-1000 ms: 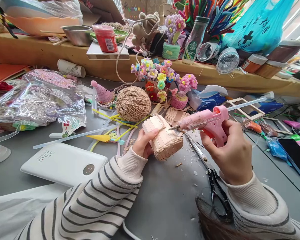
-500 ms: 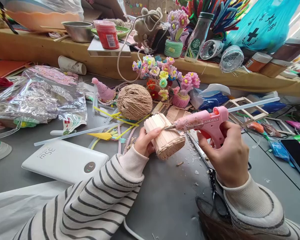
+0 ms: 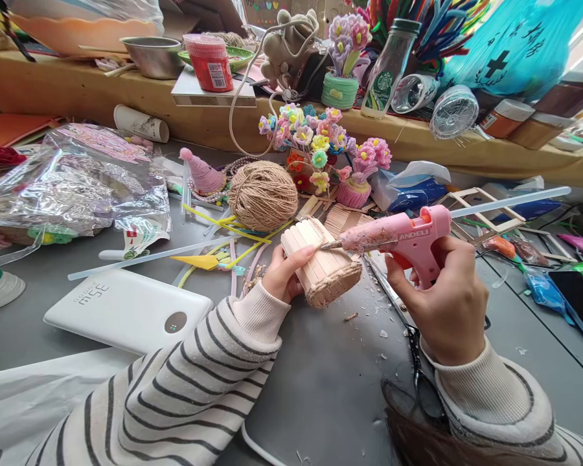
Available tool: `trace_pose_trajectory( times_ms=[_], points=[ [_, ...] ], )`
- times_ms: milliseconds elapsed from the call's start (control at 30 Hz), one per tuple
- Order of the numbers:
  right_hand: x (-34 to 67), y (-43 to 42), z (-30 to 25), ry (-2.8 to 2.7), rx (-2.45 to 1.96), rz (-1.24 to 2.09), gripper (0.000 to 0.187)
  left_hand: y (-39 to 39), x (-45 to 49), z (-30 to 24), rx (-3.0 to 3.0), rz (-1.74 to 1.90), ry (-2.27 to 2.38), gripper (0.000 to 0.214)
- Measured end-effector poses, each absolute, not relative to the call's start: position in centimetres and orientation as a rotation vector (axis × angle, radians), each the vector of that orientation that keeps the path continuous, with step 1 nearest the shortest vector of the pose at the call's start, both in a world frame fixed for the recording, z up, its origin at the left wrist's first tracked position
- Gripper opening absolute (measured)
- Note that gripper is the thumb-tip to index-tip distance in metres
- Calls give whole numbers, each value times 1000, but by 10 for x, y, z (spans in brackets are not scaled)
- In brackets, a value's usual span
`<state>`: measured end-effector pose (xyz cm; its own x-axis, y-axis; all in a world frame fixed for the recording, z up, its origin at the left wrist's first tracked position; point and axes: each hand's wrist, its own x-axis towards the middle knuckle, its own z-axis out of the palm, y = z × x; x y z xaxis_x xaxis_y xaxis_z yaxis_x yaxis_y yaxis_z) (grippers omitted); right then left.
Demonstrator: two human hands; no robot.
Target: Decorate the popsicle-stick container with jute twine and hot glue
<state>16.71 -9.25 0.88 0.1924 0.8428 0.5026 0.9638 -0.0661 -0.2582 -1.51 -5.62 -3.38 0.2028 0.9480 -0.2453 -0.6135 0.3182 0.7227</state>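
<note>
My left hand (image 3: 285, 273) is closed around a small container made of wooden craft sticks (image 3: 321, 266), tilted on its side with its twine-edged base facing right and toward me. The thumb presses on the sticks. In my right hand (image 3: 449, 301) is a pink hot glue gun (image 3: 408, 241), fingers wrapped about its handle. Its metal nozzle touches, or nearly touches, the sticks just beside my left thumb. A long translucent glue stick (image 3: 512, 202) juts from the gun's rear. Under my right hand lie black-handled scissors (image 3: 422, 382).
Behind the container sit a ball of twine (image 3: 263, 195) and yellow pipe cleaners (image 3: 233, 230). A white power bank (image 3: 129, 309) lies at left. Fuzzy flowers (image 3: 315, 139) stand before a raised ledge (image 3: 199, 123) holding a glass bottle (image 3: 388, 71). A phone (image 3: 578, 304) lies far right.
The view has shifted very slightly. Both hands keep their holds, and the nozzle stays at nearly the same spot on the sticks. The glue stick's rear end appears a little farther right.
</note>
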Motion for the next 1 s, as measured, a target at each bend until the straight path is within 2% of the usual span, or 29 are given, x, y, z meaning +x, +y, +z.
trace_pose_trajectory(
  times_ms=[233, 567, 1000],
  points=[
    [167, -93, 9, -1669, -1926, -299, 44, -58, -13, -32, 537, 1188, 754, 59],
    [166, -94, 10, -1649, -1939, -283, 45, -56, -15, -35, 530, 1168, 755, 65],
    [166, -93, 10, -1660, -1929, -284, 44, -54, -12, -35, 528, 1188, 732, 60]
  ],
)
